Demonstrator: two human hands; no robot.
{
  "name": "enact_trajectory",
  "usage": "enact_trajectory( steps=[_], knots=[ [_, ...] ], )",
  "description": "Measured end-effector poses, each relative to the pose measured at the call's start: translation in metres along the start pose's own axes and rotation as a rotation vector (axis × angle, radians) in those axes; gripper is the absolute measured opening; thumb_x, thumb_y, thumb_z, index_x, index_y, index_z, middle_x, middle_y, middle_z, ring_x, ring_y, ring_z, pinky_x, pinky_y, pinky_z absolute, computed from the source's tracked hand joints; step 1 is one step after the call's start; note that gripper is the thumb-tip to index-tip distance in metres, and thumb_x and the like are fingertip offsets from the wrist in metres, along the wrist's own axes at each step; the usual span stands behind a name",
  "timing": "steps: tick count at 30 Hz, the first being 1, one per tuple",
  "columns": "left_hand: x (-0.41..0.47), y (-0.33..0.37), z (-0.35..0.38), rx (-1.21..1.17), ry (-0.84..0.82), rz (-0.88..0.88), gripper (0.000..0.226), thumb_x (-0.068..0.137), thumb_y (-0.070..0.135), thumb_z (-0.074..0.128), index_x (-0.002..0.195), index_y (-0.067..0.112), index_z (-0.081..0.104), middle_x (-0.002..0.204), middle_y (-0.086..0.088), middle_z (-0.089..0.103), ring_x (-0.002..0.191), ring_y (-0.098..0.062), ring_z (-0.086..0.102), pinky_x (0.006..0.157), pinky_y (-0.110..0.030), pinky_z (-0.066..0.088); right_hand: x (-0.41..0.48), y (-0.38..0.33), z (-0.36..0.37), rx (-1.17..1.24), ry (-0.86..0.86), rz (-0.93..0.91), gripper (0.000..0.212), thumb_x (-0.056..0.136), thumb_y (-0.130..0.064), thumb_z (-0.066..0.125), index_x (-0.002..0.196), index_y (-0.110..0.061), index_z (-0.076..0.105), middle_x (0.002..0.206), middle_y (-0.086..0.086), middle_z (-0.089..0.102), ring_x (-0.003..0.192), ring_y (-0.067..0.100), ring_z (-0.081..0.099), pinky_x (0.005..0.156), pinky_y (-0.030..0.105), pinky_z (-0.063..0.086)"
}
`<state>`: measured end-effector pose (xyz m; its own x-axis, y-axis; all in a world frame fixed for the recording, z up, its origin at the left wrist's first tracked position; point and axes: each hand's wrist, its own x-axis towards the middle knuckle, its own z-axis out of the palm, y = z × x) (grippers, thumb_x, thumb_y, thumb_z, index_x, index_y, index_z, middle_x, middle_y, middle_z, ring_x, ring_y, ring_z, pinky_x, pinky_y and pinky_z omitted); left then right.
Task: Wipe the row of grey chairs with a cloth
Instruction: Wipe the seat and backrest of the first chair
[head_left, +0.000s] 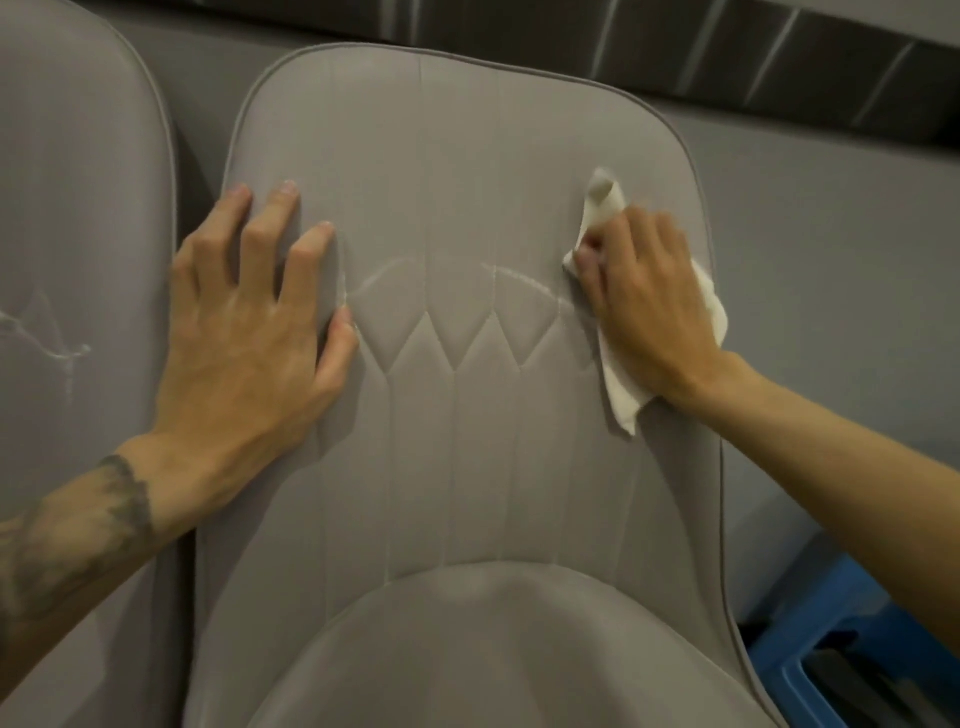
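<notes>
Head view looks down on the backrest (467, 171) of a grey chair (483, 467), and everything else is placed from that backrest. The left hand (249, 332) lies flat against the backrest's left edge at about mid height. Its fingers (270, 228) are straight and spread apart, and its thumb is just beside the diamond stitching (457, 338) at the backrest's middle; it holds nothing. The right hand (644, 296) is at the backrest's right edge, level with the left hand, its fingers curled close together over a white cloth (621, 389) and pressing it onto the upholstery. One corner of the cloth sticks up above the knuckles and another part trails below the wrist. A thin pale streak (524, 283) arcs across the backrest from the cloth toward the stitching, and a fainter arc runs on toward the left thumb. Below the backrest is the chair's rounded seat (493, 649). Just beside the backrest's left edge stands a second grey chair (78, 182) with pale smears (57, 348) on its back; whether the two touch cannot be told. Behind the backrest is a grey wall (831, 249) with a dark strip (727, 47) above it. To the backrest's lower right sits something blue (815, 618), too cut off to identify. A dark tattoo (104, 514) marks the left forearm.
</notes>
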<state>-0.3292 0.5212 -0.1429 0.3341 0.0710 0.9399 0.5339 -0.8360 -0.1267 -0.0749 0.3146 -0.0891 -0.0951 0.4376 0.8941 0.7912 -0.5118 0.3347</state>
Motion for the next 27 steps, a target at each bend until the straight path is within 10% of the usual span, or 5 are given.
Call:
enact_trajectory(
  steps=[4,10,16,23,27],
  knots=[
    [0.000,0.001,-0.002,-0.006,-0.006,-0.005,0.055,0.098,0.036,0.048,0.146,0.008,0.040,0.161,-0.019,0.031,0.149,-0.045,0.027,0.117,-0.057,0.028,-0.006,0.005,-0.009,-0.026,-0.106,-0.204,0.031,0.108,-0.027,0.039,0.100,-0.003,0.057,0.098,0.018,0.054,0.085,0.035,0.049,0.076,0.048,0.041],
    [-0.001,-0.002,0.002,-0.012,0.010,0.007,0.055,0.098,0.037,0.049,0.145,0.010,0.040,0.161,-0.018,0.031,0.149,-0.044,0.027,0.117,-0.056,0.028,0.027,0.003,0.006,-0.111,0.053,0.111,0.028,0.107,-0.029,0.038,0.103,-0.007,0.054,0.102,0.019,0.054,0.089,0.036,0.050,0.081,0.045,0.038],
    [0.000,0.000,-0.002,-0.024,-0.002,-0.009,0.056,0.099,0.036,0.048,0.147,0.010,0.040,0.162,-0.019,0.031,0.150,-0.045,0.026,0.118,-0.056,0.027,-0.054,-0.014,-0.001,-0.027,-0.213,-0.418,0.020,0.107,-0.026,0.045,0.106,-0.009,0.055,0.102,0.013,0.050,0.084,0.031,0.046,0.077,0.042,0.039],
    [0.000,0.002,-0.006,-0.036,-0.019,-0.013,0.057,0.099,0.035,0.048,0.148,0.009,0.040,0.161,-0.019,0.031,0.149,-0.045,0.026,0.120,-0.057,0.028,-0.001,-0.017,0.010,-0.089,0.055,0.107,0.023,0.106,-0.026,0.042,0.103,-0.007,0.054,0.099,0.017,0.054,0.086,0.034,0.049,0.077,0.045,0.038],
    [-0.006,0.004,-0.015,-0.040,-0.092,-0.025,0.061,0.101,0.036,0.046,0.154,0.009,0.036,0.166,-0.018,0.026,0.154,-0.043,0.020,0.123,-0.058,0.023,-0.079,-0.040,0.001,0.016,-0.187,-0.296,0.022,0.107,-0.026,0.044,0.107,-0.009,0.058,0.103,0.014,0.054,0.083,0.032,0.049,0.076,0.044,0.042]
  ],
)
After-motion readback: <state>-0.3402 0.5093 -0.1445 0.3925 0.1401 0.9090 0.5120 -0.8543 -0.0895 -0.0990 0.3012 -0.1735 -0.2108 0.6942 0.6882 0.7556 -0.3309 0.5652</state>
